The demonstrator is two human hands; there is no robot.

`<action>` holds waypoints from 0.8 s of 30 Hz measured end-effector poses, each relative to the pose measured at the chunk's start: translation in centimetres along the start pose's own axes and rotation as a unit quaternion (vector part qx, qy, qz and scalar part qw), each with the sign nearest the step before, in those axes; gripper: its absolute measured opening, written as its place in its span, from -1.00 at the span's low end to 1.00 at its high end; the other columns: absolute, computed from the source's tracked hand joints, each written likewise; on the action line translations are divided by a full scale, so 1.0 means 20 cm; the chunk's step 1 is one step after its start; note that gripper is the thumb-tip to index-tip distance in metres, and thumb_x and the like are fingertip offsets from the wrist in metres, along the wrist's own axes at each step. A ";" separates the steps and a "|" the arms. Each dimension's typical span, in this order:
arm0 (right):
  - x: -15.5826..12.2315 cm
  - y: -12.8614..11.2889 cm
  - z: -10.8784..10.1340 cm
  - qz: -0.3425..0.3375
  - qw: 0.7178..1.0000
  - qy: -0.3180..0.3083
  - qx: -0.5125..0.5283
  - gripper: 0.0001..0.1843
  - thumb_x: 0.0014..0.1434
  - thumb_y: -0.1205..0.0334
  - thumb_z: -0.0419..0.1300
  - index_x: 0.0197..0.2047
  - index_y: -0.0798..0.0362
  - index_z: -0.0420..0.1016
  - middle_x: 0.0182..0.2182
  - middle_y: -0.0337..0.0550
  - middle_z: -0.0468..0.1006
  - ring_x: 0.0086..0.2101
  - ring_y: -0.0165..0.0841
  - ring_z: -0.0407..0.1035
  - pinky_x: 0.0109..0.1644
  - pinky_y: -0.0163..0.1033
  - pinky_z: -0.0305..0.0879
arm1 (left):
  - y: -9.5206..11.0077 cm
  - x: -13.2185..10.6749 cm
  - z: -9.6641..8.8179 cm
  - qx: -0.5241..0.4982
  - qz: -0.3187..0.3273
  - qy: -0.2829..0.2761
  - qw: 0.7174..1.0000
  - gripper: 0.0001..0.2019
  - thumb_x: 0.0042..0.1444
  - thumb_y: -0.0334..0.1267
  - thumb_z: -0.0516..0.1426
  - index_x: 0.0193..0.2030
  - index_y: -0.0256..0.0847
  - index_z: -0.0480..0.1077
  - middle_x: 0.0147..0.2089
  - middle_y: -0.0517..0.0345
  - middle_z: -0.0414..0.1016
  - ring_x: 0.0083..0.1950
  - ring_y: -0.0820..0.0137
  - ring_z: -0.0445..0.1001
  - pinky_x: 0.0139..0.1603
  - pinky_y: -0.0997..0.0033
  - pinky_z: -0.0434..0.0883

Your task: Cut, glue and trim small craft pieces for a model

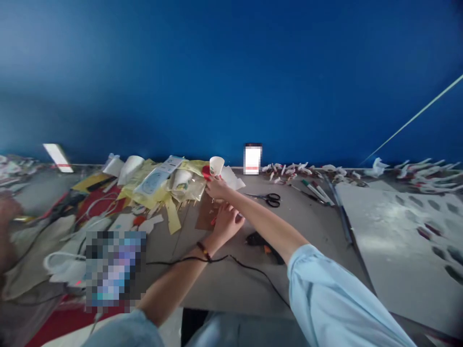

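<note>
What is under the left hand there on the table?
A brown card sheet lies under the left hand, on the grey table. A small red bit shows at the hand's edge; what else the palm covers cannot be seen.

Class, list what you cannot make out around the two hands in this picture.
Head view: whether the right hand grips the paper cup or only touches it; too small.
Head view: what lies under the left hand; its palm covers it.
Head view: the pixelated patch, lower left; masked.
</note>
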State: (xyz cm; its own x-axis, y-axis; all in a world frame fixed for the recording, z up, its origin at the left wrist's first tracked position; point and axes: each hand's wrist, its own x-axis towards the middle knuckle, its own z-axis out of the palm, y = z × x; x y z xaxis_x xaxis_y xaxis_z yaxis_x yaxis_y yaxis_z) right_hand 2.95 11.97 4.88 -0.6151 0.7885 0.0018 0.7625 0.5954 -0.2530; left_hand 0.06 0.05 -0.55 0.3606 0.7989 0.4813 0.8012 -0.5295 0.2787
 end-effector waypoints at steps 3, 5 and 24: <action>0.01 -0.01 0.00 0.022 0.996 0.062 0.054 -0.57 0.21 0.25 -0.01 0.08 0.25 0.38 0.14 0.22 0.32 0.14 0.02 0.16 0.11 0.07 0.23 | 0.00 0.00 -0.01 0.001 0.011 0.014 1.000 -0.82 -0.04 -0.37 0.22 -0.24 -0.21 0.41 -0.18 -0.02 0.46 -0.01 0.10 0.41 0.05 0.03 0.37; 0.01 0.02 -0.03 0.032 0.990 0.104 0.091 -0.57 0.19 0.28 -0.01 0.10 0.23 0.37 0.14 0.19 0.33 0.08 -0.03 0.24 0.06 0.01 0.29 | 0.01 0.00 -0.01 -0.011 0.021 0.024 0.999 -0.83 -0.02 -0.37 0.21 -0.23 -0.20 0.40 -0.18 -0.01 0.45 -0.01 0.13 0.41 0.05 0.05 0.37; -0.81 0.58 -0.19 0.152 0.736 0.270 0.601 -0.60 -0.12 0.24 0.23 -0.13 0.04 0.47 -0.30 -0.23 0.48 -0.30 -0.38 0.41 -0.23 -0.27 0.38 | 0.01 0.02 -0.02 -0.001 -0.050 0.007 0.999 -0.84 -0.02 -0.39 0.19 -0.25 -0.13 0.42 -0.09 0.10 0.49 0.00 0.19 0.38 0.07 0.16 0.27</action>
State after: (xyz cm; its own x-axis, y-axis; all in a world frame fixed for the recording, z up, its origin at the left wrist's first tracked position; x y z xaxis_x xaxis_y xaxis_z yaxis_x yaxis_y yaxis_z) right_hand 22.52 6.74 5.64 -0.0343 0.9969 0.0702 -0.0808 0.0673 -0.9945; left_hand 0.13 0.11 0.06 0.2730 0.8435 0.4626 0.8318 -0.4485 0.3270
